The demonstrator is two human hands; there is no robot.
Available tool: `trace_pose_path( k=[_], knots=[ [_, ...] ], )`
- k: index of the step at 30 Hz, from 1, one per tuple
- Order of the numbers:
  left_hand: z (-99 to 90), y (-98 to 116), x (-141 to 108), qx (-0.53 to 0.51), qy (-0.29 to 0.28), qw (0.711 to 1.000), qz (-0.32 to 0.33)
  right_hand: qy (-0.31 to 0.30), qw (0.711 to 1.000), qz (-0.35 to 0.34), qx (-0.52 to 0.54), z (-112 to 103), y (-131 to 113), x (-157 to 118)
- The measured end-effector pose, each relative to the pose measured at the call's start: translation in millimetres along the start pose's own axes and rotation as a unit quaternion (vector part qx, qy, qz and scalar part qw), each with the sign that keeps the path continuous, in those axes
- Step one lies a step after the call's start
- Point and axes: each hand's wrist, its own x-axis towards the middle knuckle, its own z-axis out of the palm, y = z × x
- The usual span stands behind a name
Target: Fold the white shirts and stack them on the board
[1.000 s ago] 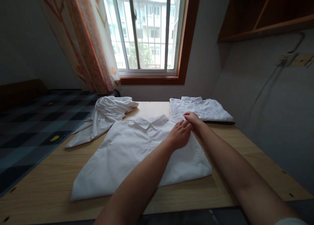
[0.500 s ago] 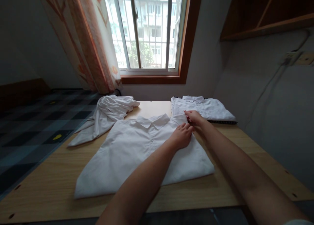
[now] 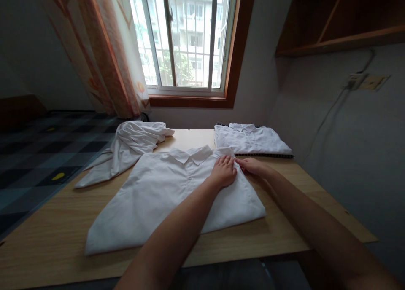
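Note:
A white collared shirt (image 3: 158,197), folded with its button front up, lies on the wooden board in front of me. My left hand (image 3: 224,171) rests flat on the shirt near its right shoulder, palm down with the fingers stretched out. Just to the right, my right hand (image 3: 252,166) has thumb and fingers closed at the shirt's right edge, beside the shoulder. The fingertips touch the cloth there.
Behind on the right lies a folded white shirt (image 3: 253,139) on a dark spiral-edged thing. A crumpled white garment (image 3: 136,140) lies at the left. The wooden board (image 3: 228,245) adjoins a checked bed (image 3: 38,155). A shelf (image 3: 341,41) hangs at the upper right.
My left hand has flattened and spread on the shirt near the shoulder. My right hand has come slightly down along the right edge. The view has shifted a little to the right.

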Motion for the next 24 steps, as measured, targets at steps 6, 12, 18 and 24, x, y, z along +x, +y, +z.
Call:
trace_pose_path(
  k=[6, 12, 18, 24],
  knots=[
    [-9.9, 0, 3, -0.023, -0.051, 0.998, -0.029, -0.007, 0.988, -0.082, -0.129, 4, 7, -19],
    [-11.9, 3, 0, -0.02, -0.049, 0.998, -0.045, 0.036, 0.982, -0.082, -0.168, 9, 9, -27],
    [-6.6, 5, 5, -0.03, -0.034, 0.998, -0.039, 0.0, 0.99, -0.091, -0.111, 7, 16, -27],
    [-66.1, -31, -21, -0.054, 0.116, 0.988, 0.089, -0.028, 0.989, -0.107, -0.095, 6, 19, -34]
  ],
)
